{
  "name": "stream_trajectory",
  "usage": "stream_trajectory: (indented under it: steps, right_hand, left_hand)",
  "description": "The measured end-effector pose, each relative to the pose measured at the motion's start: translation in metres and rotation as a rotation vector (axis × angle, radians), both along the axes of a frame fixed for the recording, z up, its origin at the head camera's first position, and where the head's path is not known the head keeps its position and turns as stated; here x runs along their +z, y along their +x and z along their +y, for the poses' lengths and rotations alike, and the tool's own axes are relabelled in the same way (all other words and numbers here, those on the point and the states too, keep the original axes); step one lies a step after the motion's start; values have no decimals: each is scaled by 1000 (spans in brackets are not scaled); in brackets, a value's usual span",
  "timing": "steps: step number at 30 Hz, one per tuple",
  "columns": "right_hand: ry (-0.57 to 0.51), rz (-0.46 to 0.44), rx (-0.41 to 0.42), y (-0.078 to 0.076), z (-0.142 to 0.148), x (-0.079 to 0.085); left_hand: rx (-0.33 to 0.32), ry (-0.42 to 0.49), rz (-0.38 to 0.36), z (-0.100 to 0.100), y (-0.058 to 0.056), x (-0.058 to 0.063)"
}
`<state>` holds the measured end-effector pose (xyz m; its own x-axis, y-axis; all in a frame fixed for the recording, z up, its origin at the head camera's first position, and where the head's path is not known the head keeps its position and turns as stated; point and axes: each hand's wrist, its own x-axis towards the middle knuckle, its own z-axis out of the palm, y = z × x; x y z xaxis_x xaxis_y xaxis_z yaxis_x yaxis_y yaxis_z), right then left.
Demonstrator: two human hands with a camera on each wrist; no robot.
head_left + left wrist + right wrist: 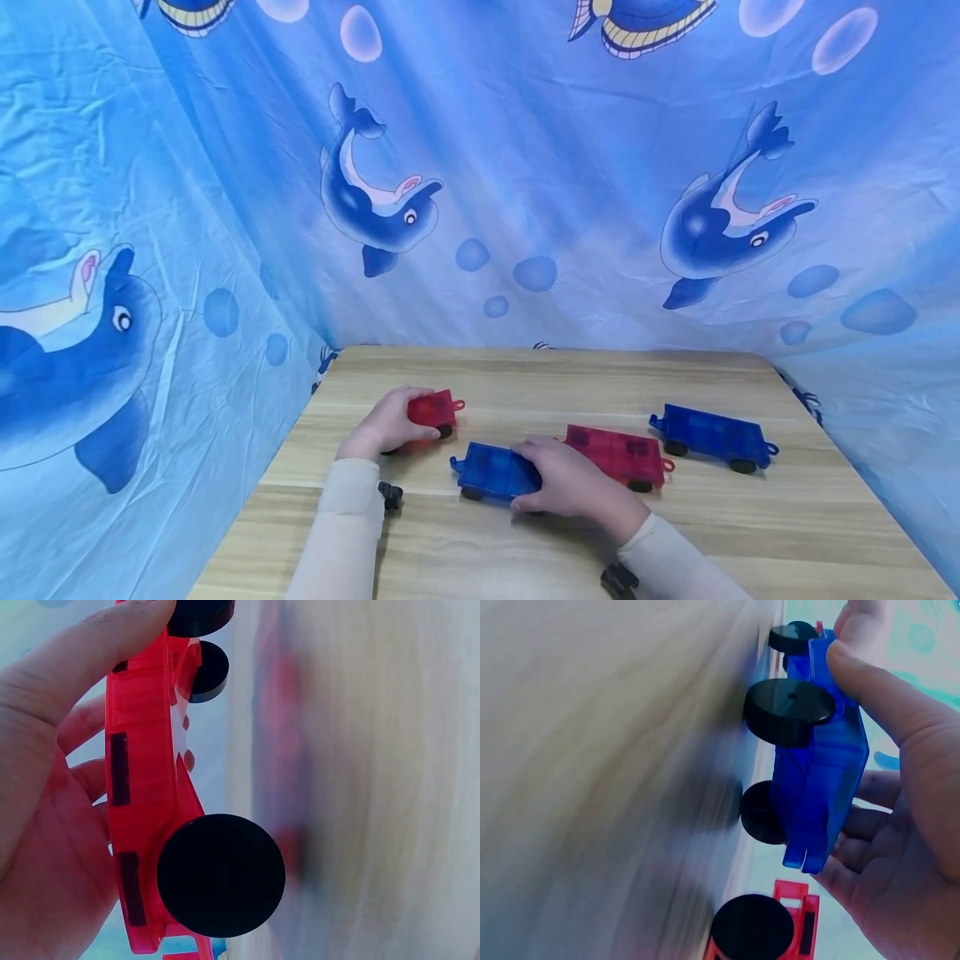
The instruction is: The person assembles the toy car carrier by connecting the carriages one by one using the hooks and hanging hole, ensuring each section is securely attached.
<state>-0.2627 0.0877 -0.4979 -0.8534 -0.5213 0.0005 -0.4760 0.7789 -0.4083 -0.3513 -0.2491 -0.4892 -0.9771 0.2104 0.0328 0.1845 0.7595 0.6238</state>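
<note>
On the left of the table, my left hand (386, 422) grips a red see-through toy train car (435, 410) with black wheels and a loop at its right end. The left wrist view shows the thumb along one side of this red car (142, 765) and fingers behind it. A blue toy train car (487, 471) is near the middle, its hook pointing left toward the red one. My right hand (566, 482) holds its right end between thumb and fingers. The right wrist view shows the blue car's underside and wheels (791, 709). The two held cars are apart.
Just right of my right hand stands a longer red train car (615, 452), partly hidden by that hand. Farther right is a long blue train car (712, 435). The wooden table (480, 558) meets a blue dolphin-print curtain (495, 208) at the back and sides.
</note>
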Motion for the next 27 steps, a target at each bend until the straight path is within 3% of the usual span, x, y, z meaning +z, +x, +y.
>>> stream_trajectory:
  steps: [8,15,27]
  right_hand:
    - [3,106,-33,-6,-11,-3]
    - [-26,109,-93,-11,-17,-3]
    - [-53,111,-145,-17,-26,-1]
  left_hand:
    - [-3,29,10,-7,0,6]
    - [-15,103,4,-9,0,10]
    - [-11,56,53,-5,3,13]
